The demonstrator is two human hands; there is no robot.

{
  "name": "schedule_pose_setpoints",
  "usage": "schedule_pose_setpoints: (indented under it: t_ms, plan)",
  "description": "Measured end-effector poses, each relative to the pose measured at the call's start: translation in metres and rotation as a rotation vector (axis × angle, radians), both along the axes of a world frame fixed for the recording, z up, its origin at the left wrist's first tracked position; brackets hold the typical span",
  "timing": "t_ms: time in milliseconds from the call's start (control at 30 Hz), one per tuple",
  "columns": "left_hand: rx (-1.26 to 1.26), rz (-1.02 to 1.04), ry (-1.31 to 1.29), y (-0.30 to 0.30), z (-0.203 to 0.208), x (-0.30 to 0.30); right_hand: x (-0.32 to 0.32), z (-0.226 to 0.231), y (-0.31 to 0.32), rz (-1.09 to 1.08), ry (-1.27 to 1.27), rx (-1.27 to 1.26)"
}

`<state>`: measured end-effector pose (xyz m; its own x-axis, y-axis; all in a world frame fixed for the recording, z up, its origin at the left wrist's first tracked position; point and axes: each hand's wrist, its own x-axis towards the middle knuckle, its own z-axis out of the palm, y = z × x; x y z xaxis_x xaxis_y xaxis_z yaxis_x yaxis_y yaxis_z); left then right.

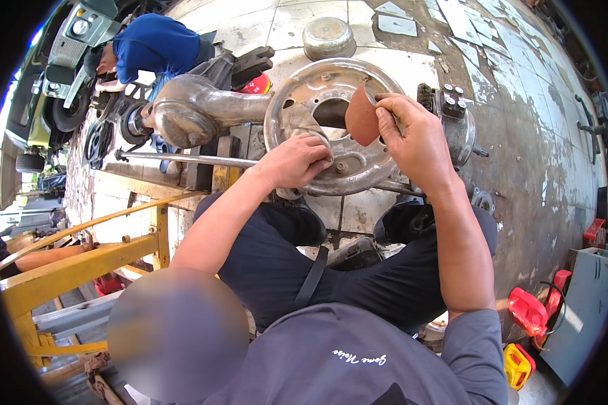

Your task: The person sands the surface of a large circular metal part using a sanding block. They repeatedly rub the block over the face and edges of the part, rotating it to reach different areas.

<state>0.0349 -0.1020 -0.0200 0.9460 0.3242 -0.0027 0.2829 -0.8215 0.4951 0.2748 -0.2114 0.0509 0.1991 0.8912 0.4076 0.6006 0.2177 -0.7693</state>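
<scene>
A bare metal wheel rim [371,71], scuffed and brownish, lies in front of my knees with its centre hole facing up. My right hand [412,135] pinches a curved piece of reddish-brown sandpaper [363,116] between thumb and fingers, raised over the rim's right side. My left hand [297,160] rests at the rim's left part, fingers curled over a grey-tan sheet [305,125]. Whether that sheet is cloth or the back of sandpaper I cannot tell. Its lower part is hidden under the fingers.
Left of the rim lies an axle housing [189,111] with a long metal rod [189,158] below it. A round metal drum [328,39] stands beyond. A yellow frame [88,266] borders my left side. Another person [159,47] bends over at the far left. Red containers [528,312] stand right.
</scene>
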Motion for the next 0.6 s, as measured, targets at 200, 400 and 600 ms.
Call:
schedule_pose_setpoints:
  t_ms: [200, 400, 600]
  plan:
    - [0.058, -0.094, 0.171, 0.02, 0.014, -0.006, 0.002, 0.001, 0.0, -0.012, 0.002, 0.0]
    - [-0.01, 0.352, -0.073, 0.008, 0.01, -0.009, 0.004, 0.002, 0.0, -0.023, -0.024, 0.046]
    - [-0.103, 0.259, -0.072, -0.025, 0.001, 0.009, -0.001, 0.003, 0.001, 0.013, 0.012, -0.012]
